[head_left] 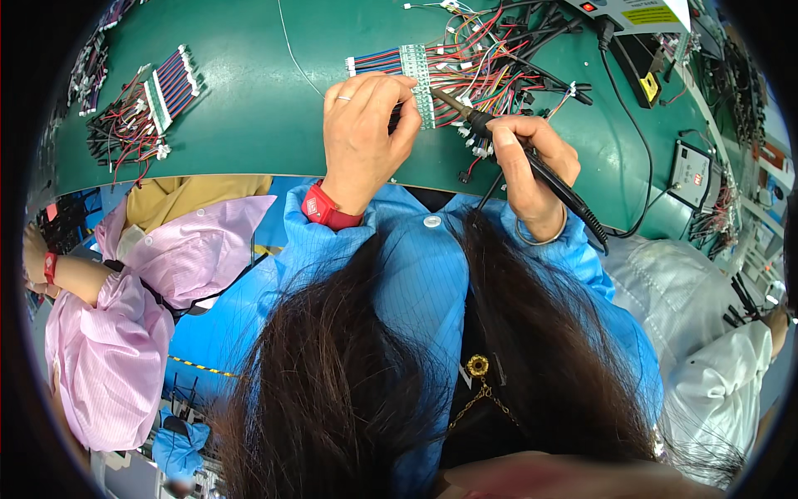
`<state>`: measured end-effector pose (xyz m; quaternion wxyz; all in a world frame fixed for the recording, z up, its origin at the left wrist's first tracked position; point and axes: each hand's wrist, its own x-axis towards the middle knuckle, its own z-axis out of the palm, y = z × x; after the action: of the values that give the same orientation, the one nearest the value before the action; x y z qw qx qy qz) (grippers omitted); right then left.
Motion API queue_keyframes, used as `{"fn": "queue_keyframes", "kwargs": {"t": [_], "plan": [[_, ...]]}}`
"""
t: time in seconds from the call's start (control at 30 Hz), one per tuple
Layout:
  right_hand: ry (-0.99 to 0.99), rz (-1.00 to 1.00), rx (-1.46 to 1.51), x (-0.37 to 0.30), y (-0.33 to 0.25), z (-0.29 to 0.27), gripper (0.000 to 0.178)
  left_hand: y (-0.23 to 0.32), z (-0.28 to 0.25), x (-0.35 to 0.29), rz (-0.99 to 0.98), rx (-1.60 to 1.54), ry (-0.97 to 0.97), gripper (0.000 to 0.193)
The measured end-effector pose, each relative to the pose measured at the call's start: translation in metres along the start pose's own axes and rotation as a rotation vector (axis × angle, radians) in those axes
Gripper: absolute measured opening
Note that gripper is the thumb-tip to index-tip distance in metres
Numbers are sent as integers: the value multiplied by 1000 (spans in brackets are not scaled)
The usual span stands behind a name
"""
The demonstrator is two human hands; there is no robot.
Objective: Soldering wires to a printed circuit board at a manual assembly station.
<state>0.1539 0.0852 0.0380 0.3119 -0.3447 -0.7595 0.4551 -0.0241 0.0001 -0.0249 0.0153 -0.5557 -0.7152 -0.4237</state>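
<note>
Beyond the soldering iron [480,123]; yellow printed label [657,15]

One left hand [363,133] and one right hand [525,187] make the wearer's two; there is one soldering iron [559,185], one green table [266,100], one ring [343,98], one pendant [477,366]; two circuit-board panels [414,62] show plainly, two red wristbands [328,209], and two nearby co-workers [108,366], one in a pink garment [195,254] and one in a white garment [706,374]; the wires [125,125] are too many to count
</note>
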Motion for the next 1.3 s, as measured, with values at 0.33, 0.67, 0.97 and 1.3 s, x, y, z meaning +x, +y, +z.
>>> {"fn": "queue_keyframes", "kwargs": {"t": [0.33,0.67,0.97,1.3], "plan": [[0,16,4,2,2,0,7,-3,4,0,8,24,2,12],[7,-3,-17,3,-2,4,6,-2,-1,2,8,36,7,12],[2,-26,-28,-1,-6,-2,6,-1,2,-3,14,11,7,12],[193,-43,604,-11,3,7,27,1,-3,0,2,-34,-16,9]]}}
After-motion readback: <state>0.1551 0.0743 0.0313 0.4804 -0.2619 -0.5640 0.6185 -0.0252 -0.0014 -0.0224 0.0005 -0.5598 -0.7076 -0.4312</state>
